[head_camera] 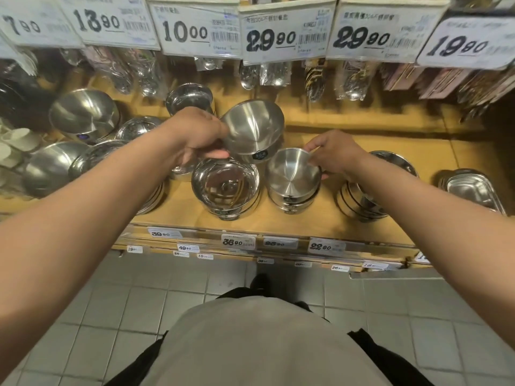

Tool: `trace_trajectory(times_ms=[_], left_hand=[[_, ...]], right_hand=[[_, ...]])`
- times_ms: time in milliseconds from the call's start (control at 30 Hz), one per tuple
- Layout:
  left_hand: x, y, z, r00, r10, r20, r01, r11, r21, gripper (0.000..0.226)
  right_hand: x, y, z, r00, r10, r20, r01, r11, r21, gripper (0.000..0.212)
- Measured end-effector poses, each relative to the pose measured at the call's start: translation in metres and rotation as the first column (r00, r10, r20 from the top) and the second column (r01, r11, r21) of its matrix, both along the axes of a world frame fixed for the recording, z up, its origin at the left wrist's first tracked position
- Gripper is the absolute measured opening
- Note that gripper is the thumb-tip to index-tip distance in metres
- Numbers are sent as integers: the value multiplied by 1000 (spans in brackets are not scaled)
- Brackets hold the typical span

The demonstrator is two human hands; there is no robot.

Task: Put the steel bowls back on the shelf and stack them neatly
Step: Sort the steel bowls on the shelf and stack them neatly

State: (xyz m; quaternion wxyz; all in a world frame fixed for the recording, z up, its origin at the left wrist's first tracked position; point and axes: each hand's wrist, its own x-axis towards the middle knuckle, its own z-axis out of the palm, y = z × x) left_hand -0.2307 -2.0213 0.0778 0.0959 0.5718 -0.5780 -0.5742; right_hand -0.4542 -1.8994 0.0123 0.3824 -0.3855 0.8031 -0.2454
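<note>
Head view looks straight down onto a wooden shelf (348, 218) packed with steel bowls, price tags hanging along the top of the frame and more tags on the shelf edge below

Left hand (195, 137) has its fingers and thumb curled round the rim of a big bowl (252, 129), which sits tilted up in the air at center frame, mouth facing the camera. My guess is it's tipped like that so it can be lined up and dropped into the shiny stack (225, 188) right under it, which already has a few nested together

Right hand (333, 156) is pinching the far rim of a small bowl (291, 174) that sits on top of its own little stack (292, 200), just right of center. Fingers are bent around the edge, not spread flat, so it looks more like steadying or squaring it up than pushing. Can't tell if that bowl is fully seated or a hair lifted

Stacks seem sorted by size, which is probably why each hand is working a different pile. More bowls sit at the left of the frame, another stack hides partly behind the right forearm, and a rectangular tray (471, 188) is at far right
</note>
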Motion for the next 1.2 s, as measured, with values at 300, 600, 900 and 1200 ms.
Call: trace_trajectory(times_ms=[300, 600, 900, 1200], left_hand=[[-8, 3, -4, 999, -42, -11, 42, 999, 0, 8], [-9, 7, -6, 999, -48, -18, 48, 999, 2, 11], [-22, 12, -7, 989, -147, 12, 147, 989, 22, 8], [-53, 29, -16, 942, -323, 95, 329, 942, -59, 15]], right_hand=[[-2, 3, -1, 1000, -19, -9, 19, 1000, 2, 18], [-2, 1, -6, 998, -22, -51, 22, 1000, -5, 18], [-9, 16, 17, 990, -77, -117, 72, 997, -41, 11], [9, 42, 23, 925, -263, 274, 294, 953, -78, 15]])
